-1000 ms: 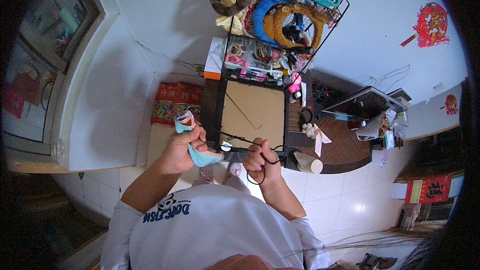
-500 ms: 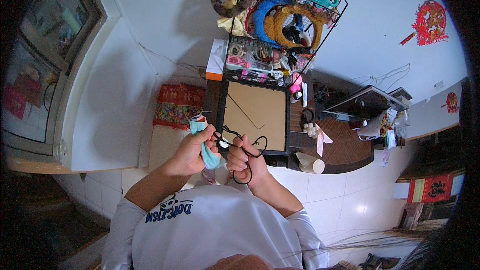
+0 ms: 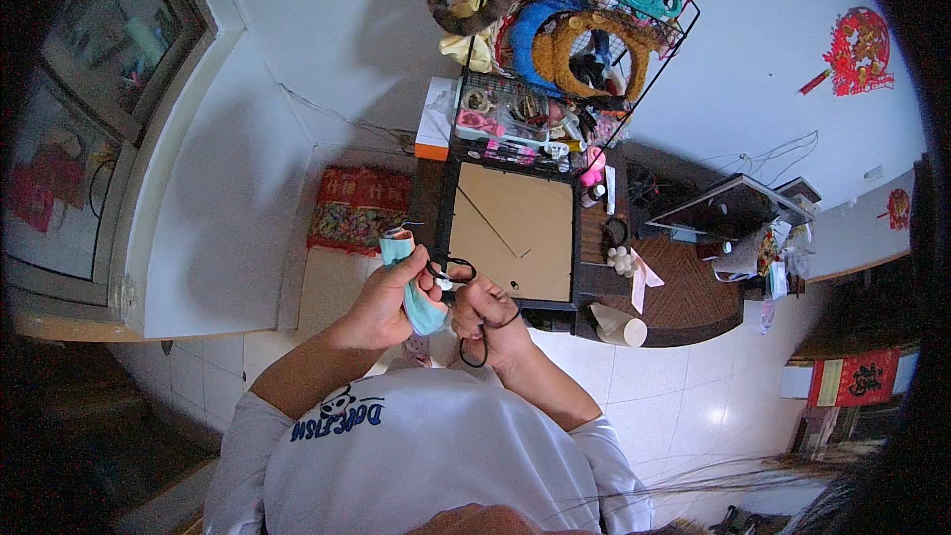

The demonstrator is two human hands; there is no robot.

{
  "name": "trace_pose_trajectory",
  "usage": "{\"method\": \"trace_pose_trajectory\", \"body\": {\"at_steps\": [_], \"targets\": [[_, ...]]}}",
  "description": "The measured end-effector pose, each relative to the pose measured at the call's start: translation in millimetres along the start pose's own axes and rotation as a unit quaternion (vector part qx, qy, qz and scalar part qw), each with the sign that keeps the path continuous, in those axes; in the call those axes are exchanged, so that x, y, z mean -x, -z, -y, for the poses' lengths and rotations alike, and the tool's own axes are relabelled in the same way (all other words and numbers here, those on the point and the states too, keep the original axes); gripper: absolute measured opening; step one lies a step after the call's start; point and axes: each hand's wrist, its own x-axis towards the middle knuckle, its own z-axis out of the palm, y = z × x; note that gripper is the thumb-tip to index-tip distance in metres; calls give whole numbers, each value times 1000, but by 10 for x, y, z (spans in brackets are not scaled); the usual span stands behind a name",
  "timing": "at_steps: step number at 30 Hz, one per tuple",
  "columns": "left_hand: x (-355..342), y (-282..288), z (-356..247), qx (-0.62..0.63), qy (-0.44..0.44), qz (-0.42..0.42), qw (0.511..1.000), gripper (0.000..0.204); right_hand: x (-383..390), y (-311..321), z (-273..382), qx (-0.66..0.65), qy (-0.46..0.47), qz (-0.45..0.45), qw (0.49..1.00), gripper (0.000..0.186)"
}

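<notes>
My left hand is closed around a light teal, cloth-like piece that sticks out above and below the fist; its kind is not clear. A thin hook-like end shows at its top. Between thumb and fingers the same hand also pinches a thin black cord, which makes a small loop toward the other hand. My right hand is closed on the cord too, and a second loop hangs below its fingers. Both hands are in front of my chest, close together, above the near edge of a framed board.
A dark table carries the board, a pale roll, a pink ribbon and white beads. Behind stands a black wire rack with headbands and toys. A monitor is at right, a red patterned cloth at left.
The black cord's large open loop over the board has shrunk to a small loop between the hands. My right-hand fingers have curled in more. The left hand keeps the teal piece.
</notes>
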Motion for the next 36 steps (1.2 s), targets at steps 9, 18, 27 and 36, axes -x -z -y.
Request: {"method": "trace_pose_trajectory", "body": {"at_steps": [9,18,27,36], "targets": [[-54,69,70,71,6,-19,997,8,-68,-139,-101,213,129,-65,966,19],[17,93,-7,13,-42,-23,999,12,24,77,-99,345,192,-46,917,23],[68,125,-83,15,-44,126,991,9,75,31,-113,385,246,-25,889,22],[2,274,-56,-15,-40,130,991,17,44,176,-140,429,250,16,868,27]]}}
